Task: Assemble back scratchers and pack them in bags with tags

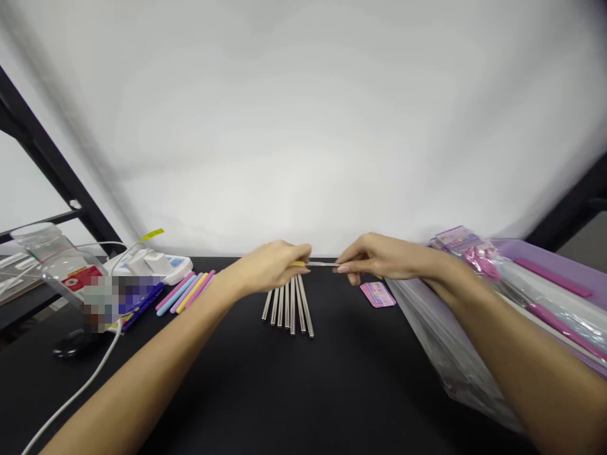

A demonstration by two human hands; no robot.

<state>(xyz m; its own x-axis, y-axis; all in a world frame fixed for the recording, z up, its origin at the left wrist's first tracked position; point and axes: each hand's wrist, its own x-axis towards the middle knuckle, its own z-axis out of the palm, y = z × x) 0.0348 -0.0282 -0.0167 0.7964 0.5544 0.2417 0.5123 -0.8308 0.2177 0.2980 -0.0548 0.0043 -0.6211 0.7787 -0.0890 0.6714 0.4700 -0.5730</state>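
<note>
A thin silvery metal rod (322,264) stretches level between my two hands, above the far part of the black table. My left hand (270,266) is closed round its left end, where a bit of yellow shows between the fingers. At the other end, the thumb and fingers of my right hand (364,256) pinch the rod. Several silvery metal rods (287,308) lie fanned out on the table just below my left hand, which hides their far ends. Small pink printed cards (378,295) lie stacked below my right hand.
Pastel sticks (184,294) lie side by side at left, near a white power strip (177,268) with plugs, a clear jar (66,259) and a white cable (78,404). At right stands a purple bin (526,249) with bagged pink items (484,262) and clear plastic bags (436,341). White sheeting rises behind.
</note>
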